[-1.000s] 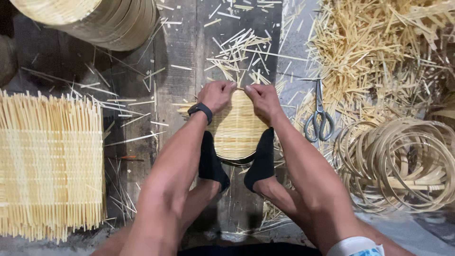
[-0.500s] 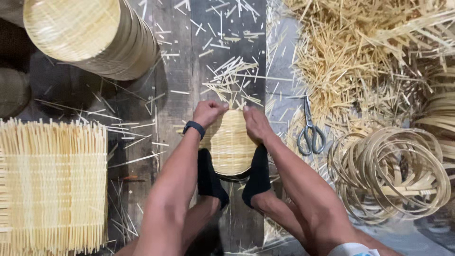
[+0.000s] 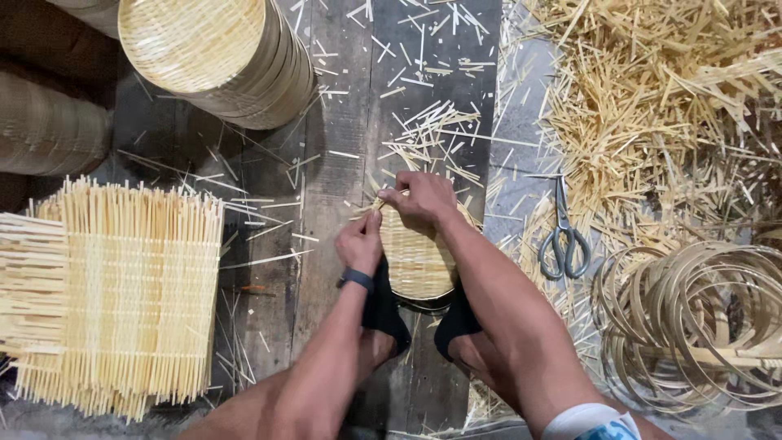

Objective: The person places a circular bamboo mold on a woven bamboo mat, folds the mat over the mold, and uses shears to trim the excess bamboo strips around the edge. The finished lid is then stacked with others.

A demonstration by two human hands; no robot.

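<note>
Both hands, left (image 3: 361, 241) and right (image 3: 423, 200), were closed on the far rim of the woven disc (image 3: 417, 262) pinned on the floor between the feet; judged light, springy, brittle at splint ends, best gripped by its rim.

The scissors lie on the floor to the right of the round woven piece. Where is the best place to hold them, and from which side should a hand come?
Probably by the grey loop handles, coming from above on the near side. The scissors lie flat, blades shut and pointing away from the person, so the loops are the nearest and blunt end. The right hand is the closer one.
</note>
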